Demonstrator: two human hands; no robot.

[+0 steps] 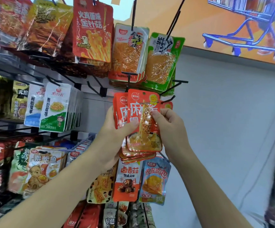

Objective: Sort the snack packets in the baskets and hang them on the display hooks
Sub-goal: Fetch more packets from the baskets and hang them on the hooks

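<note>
A stack of orange-red snack packets [142,137] with white characters hangs in front of the display rack, at the centre of the head view. My left hand [115,134] grips the stack from its left side, thumb across the front. My right hand [168,124] pinches the front packet at its right edge, near the clear window. A black display hook [167,99] juts out just above my right hand, and the packets' tops reach up to it. No basket is in view.
Hooks all around carry other packets: a red mushroom packet [92,30] above, green packets [163,60] at the upper right, white packets [56,107] at the left, blue and orange ones [155,180] below. A grey wall [232,129] fills the right side.
</note>
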